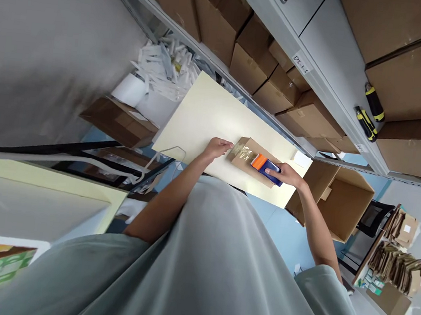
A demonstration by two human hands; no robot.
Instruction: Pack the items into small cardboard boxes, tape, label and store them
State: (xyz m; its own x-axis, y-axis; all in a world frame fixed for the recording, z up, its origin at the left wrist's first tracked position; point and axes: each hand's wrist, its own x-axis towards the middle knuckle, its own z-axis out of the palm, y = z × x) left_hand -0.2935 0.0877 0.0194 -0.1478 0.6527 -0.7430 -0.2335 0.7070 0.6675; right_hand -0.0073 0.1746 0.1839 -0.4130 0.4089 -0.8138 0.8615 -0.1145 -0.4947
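"What does the person have on?"
"A loose, pale grey-green cloth top point(218, 258), plain across the front, with long soft folds running down it."
"And at the arms?"
"A short, wide left sleeve point(91, 255) and a short right sleeve point(334, 291), both in that same pale grey-green."
"Below those?"
"A bare left forearm point(172, 193) and bare right forearm point(315, 218), leading to an uncovered left hand point(217, 149) and uncovered right hand point(287, 174)."

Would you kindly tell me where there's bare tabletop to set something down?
Bare tabletop lies left of the carton, beyond the left hand; a slimmer strip borders the carton's near side. It's crowded at the carton, where the right hand holds the tape dispenser.
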